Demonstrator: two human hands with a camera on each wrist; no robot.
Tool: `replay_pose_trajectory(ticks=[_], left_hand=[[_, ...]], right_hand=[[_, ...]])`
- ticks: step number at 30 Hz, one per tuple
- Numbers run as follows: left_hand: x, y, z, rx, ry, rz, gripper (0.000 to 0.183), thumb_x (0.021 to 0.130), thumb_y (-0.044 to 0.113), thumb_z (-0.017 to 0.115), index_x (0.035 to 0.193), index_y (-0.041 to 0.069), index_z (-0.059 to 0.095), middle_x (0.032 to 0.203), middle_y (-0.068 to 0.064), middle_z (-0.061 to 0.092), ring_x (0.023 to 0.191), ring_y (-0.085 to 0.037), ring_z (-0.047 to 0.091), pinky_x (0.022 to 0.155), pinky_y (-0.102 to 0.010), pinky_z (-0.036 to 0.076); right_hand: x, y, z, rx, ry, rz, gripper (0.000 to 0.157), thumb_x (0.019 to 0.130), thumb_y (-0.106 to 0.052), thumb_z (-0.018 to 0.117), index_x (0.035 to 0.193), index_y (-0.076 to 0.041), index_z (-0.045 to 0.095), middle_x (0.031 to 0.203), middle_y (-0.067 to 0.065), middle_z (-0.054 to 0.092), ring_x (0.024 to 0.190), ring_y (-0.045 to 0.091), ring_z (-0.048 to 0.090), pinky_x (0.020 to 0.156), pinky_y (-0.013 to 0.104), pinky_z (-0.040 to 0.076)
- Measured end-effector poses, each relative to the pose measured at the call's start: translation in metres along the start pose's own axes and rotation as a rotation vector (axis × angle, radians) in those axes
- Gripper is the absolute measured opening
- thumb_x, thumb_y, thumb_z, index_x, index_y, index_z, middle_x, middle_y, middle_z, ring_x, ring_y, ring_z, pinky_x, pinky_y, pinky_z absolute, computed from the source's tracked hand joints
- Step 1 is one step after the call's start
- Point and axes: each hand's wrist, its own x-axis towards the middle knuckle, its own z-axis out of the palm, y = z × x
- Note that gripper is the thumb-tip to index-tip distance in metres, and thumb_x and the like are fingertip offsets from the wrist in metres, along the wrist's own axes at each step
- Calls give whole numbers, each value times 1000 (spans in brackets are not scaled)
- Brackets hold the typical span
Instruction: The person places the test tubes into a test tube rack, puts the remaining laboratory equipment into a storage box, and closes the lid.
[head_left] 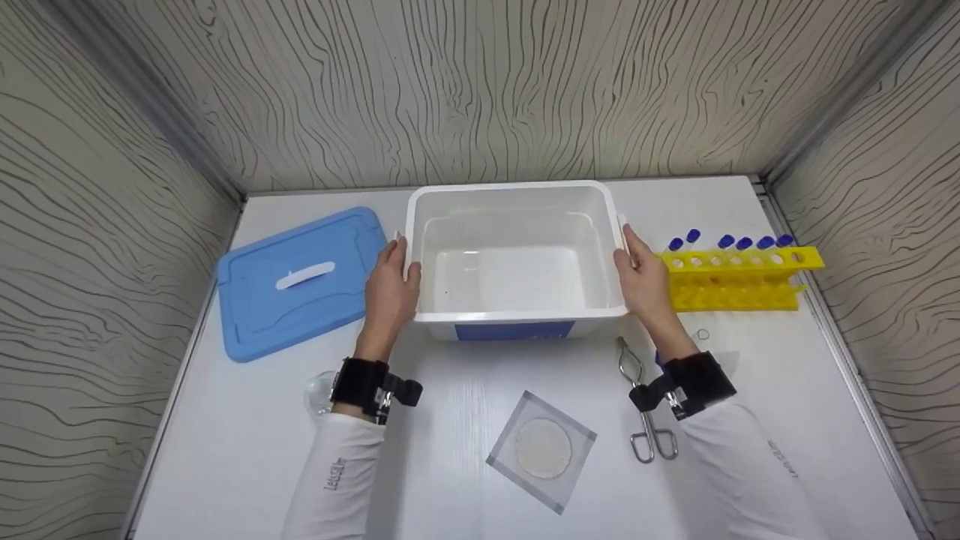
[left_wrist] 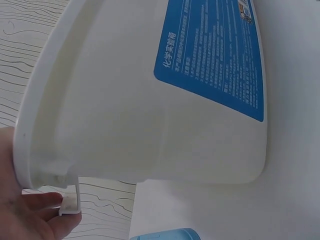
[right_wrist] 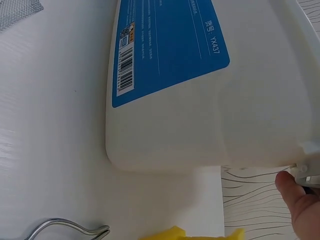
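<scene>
A white plastic box (head_left: 517, 316), open at the top with nothing in it, is between my two hands at the back of the table. My left hand (head_left: 390, 289) grips its left end, fingers curled round a white side clip (left_wrist: 71, 202) below the rim in the left wrist view. On the opposite end my right hand (head_left: 646, 279) holds the other side clip (right_wrist: 309, 172), with the thumb against it in the right wrist view; its other fingers are mostly hidden. A blue printed label (left_wrist: 215, 55) covers part of the box's front wall.
Left of the box lies a blue lid (head_left: 300, 251) with a white handle. A yellow test tube rack (head_left: 739, 300) with several blue-capped tubes stands at right. Crucible tongs (head_left: 646, 420) and a wire gauze (head_left: 517, 444) lie nearer me. Clear glassware (head_left: 318, 391) sits by my left wrist.
</scene>
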Motion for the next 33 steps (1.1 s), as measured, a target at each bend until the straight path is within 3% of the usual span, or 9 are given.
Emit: replay_pose_trajectory(ticks=[11,28,33], left_hand=[[-8,-2,-2,-13,-7,-27,54,101,21,52,151,5,39,155,-24,39,141,-42,43,115,-54,39],[-13,-3,-6,-27,0,-36,54,101,22,52,151,5,40,155,-24,39,140,-42,43,114,-54,41],[-14,-3,-7,-35,-4,-28,55,100,22,53,151,5,41,154,-24,40,140,-42,44,114,-54,40]], right_hand=[[-7,3,-1,114,-21,66,58,105,-29,47,157,-18,24,164,0,24,153,19,25,119,37,33],[-12,-1,-4,50,-42,150,66,104,-40,45,159,-16,17,166,8,20,153,28,25,123,44,28],[-15,0,-3,5,-3,96,65,104,-35,47,159,-16,20,165,13,24,151,33,29,120,49,31]])
